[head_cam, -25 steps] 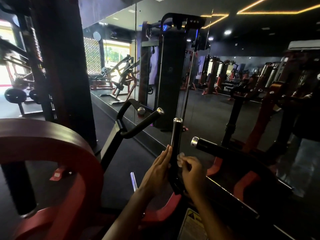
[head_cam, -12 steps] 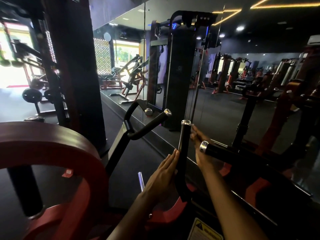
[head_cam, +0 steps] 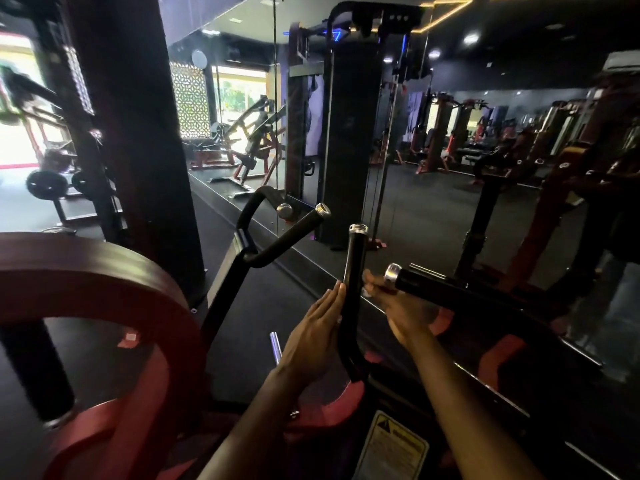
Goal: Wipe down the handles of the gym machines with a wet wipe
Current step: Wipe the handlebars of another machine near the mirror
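An upright black handle [head_cam: 354, 268] with a chrome cap stands in the middle of the head view. My left hand [head_cam: 317, 329] rests flat against its left side, fingers straight. My right hand [head_cam: 398, 306] is on the handle's right side, its fingers reaching round the grip. A pale scrap of the wet wipe [head_cam: 366, 292] shows at those fingers, most of it hidden. A second black handle [head_cam: 446, 289] points left, just above my right hand. A third handle [head_cam: 291, 233] angles up on the left.
A curved red machine frame [head_cam: 114, 289] fills the lower left. A mirror wall [head_cam: 433, 168] runs behind the handles and reflects other machines. A thick black column [head_cam: 138, 133] stands at left. A yellow warning label [head_cam: 391, 448] is at the bottom.
My right hand went up the right side of the upright handle with its fingers stretched out, then slid back down to mid-grip. My left hand stayed flat against the left side.
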The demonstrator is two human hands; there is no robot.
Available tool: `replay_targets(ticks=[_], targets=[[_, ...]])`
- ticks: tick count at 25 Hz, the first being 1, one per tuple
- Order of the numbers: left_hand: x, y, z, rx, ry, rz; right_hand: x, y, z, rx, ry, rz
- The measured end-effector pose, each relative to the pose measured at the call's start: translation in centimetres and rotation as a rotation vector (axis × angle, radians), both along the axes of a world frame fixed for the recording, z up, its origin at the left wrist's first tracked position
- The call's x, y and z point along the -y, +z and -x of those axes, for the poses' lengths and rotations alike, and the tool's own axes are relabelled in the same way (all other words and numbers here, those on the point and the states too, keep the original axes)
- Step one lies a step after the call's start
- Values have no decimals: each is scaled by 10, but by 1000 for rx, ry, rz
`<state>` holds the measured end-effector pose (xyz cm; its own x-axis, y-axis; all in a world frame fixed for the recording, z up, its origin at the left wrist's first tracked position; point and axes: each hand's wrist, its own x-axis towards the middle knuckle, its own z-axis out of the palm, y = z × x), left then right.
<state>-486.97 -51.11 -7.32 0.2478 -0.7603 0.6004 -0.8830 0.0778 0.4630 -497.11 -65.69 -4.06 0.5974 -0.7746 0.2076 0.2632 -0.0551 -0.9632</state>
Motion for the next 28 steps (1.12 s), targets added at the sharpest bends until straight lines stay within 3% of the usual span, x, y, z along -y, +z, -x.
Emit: replay_targets(ticks=[7,13,19,23,28], targets=[[-5,10,5,-1,28,-87,-27,-2,26,-157,-18,250],[-13,26,18,-168,-28,-70,-35,1,43,-504,12,420],[-34,48,30,-60,-39,123,-55,22,60,-558,-113,542],[-35,50,35,-83,41,24,-64,45,66,-501,-102,688],[-40,62,45,-62,147,45,-68,77,70,-387,-40,870]])
